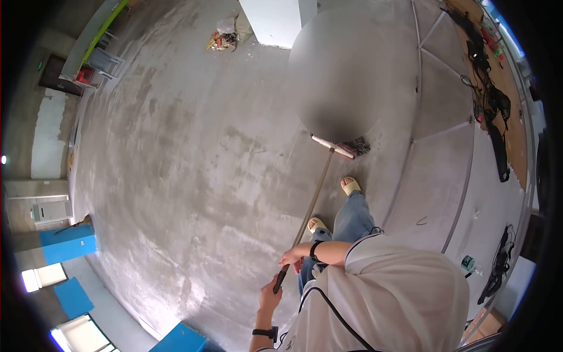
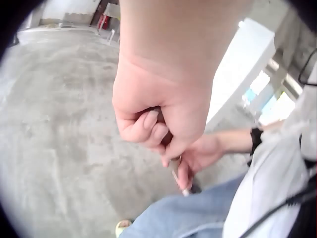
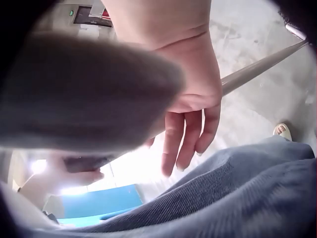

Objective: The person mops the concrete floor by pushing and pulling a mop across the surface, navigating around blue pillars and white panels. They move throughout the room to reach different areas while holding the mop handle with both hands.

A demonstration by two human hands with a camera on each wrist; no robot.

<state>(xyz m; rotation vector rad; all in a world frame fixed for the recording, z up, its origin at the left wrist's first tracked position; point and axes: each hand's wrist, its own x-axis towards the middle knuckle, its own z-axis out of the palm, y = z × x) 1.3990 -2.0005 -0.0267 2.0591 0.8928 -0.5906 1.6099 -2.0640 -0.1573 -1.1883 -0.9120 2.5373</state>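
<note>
A mop [image 1: 316, 190] slants across the floor, its pale bar and dark strands [image 1: 359, 145] lying ahead of the feet. My left hand [image 1: 270, 295] grips the dark top end of the handle; in the left wrist view its fingers [image 2: 143, 128] curl round it. Farther down, my right hand [image 1: 293, 257] holds the handle [image 3: 257, 67] on the thumb side. Three fingers [image 3: 190, 134] of that hand hang nearly straight in the right wrist view, and its thumb is hidden. A blurred dark shape covers the left of that view.
A white pillar [image 1: 271, 22] stands ahead, with a rubbish heap [image 1: 224, 38] beside it. Along the right, a table [image 1: 498, 64] bears black straps and cables. A plastic bottle [image 1: 471, 265] lies at right. Blue panels [image 1: 69, 242] and chairs [image 1: 104, 61] are at left.
</note>
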